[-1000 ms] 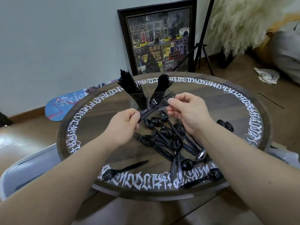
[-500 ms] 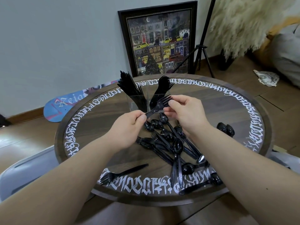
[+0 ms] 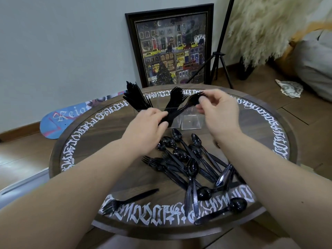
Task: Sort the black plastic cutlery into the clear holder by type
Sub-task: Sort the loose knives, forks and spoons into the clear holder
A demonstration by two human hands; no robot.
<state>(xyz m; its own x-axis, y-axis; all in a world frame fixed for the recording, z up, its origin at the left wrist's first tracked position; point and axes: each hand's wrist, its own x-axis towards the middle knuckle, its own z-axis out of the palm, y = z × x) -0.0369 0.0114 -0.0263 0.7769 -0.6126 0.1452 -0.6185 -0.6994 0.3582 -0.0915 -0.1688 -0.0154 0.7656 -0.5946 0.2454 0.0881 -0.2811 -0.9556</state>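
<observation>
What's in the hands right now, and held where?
A bunch of forks: left hand grips the handles, right hand pinches near the tines.

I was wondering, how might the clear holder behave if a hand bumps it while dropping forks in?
The clear holder looks like thin, light plastic, so it would probably slide on the glossy table. Its knives and forks stand tall and lean outward, so it may tip. The right compartment looks empty, adding little ballast.

Both forearms bare to frame edge, no sleeves in view. Bare left hand (image 3: 147, 128) and bare right hand (image 3: 218, 112): no rings, watch or gloves visible.
</observation>
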